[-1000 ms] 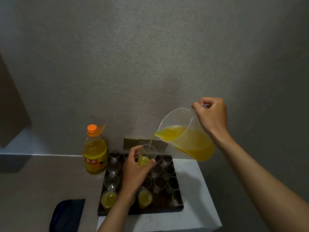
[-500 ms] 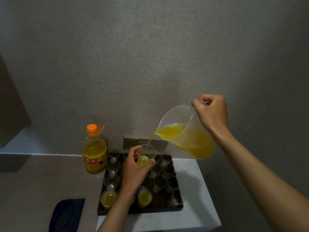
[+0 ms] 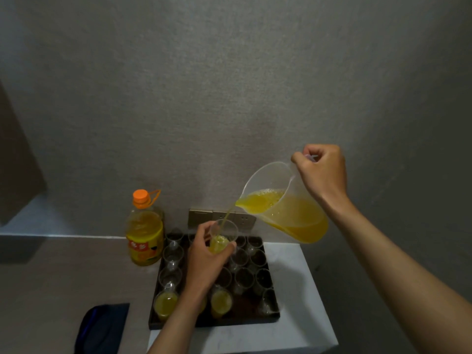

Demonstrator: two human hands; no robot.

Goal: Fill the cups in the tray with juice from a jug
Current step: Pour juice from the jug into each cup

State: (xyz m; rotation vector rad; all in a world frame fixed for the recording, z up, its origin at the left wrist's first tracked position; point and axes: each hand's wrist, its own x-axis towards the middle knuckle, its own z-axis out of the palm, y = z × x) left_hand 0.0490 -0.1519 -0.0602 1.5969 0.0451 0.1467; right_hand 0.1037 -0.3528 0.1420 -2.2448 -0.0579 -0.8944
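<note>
My right hand (image 3: 323, 173) grips the handle of a clear plastic jug (image 3: 283, 205), tilted to the left and about half full of orange juice. A thin stream runs from its spout into a clear cup (image 3: 222, 237) that my left hand (image 3: 204, 261) holds raised above the dark tray (image 3: 274, 316). That cup is partly filled. The tray holds several clear cups; two at its near edge, one (image 3: 165, 304) on the left and one (image 3: 221, 302) near the middle, contain juice, and the others look empty. My left forearm hides part of the tray.
A large juice bottle (image 3: 145, 233) with an orange cap stands just left of the tray. The tray sits on a white counter (image 3: 304, 302) whose right edge drops off. A wall socket plate (image 3: 222, 218) is behind the tray. A dark blue object (image 3: 102, 328) lies at lower left.
The jug and my right hand have risen slightly and the pour continues. The juice level in the held cup has gone up a little.
</note>
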